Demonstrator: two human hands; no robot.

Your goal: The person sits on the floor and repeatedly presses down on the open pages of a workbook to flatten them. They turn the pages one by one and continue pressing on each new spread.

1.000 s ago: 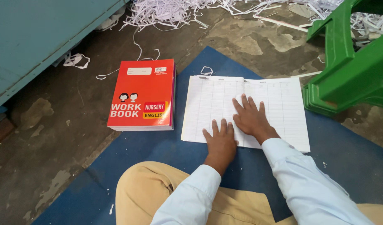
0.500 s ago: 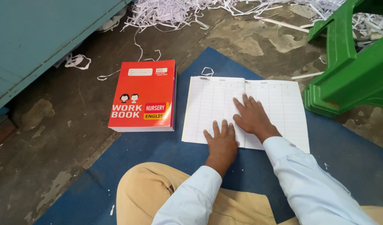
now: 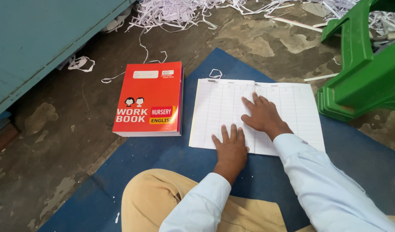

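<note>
Left hand (image 3: 230, 148) lay flat, fingers spread, gripping nothing, on the near edge of the open ruled ledger (image 3: 223, 107) on the blue mat (image 3: 163, 159). Right hand (image 3: 262, 115) pressed flat near its centre fold, fingers splayed, holding nothing. Red workbook stack (image 3: 148, 99) sat just left; green plastic stool (image 3: 365, 64) and shredded paper strips (image 3: 180, 10) beyond.

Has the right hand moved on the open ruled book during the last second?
No. The right hand lies flat on the open ruled book near its centre fold, as before; only the camera shifted slightly.
</note>
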